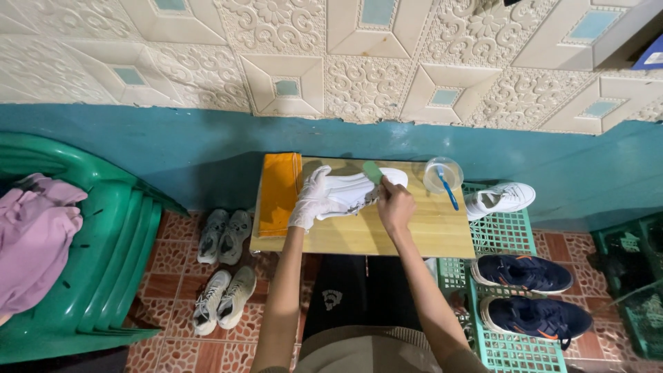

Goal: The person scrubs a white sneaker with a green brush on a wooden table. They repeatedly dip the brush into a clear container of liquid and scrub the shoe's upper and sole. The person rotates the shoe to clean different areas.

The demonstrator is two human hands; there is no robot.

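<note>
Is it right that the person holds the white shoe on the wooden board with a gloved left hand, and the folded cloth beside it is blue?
Not quite. The head view shows the folded cloth is orange, not blue. The rest holds: the gloved left hand holds the white shoe on the wooden board.

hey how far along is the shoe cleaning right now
Done, apparently: one white sneaker rests aside on the green crate. In hand: the gloved left hand steadies a white shoe on the wooden board while the right hand rubs it with a green sponge. Left, probably: grey pairs, navy sneakers.
</note>
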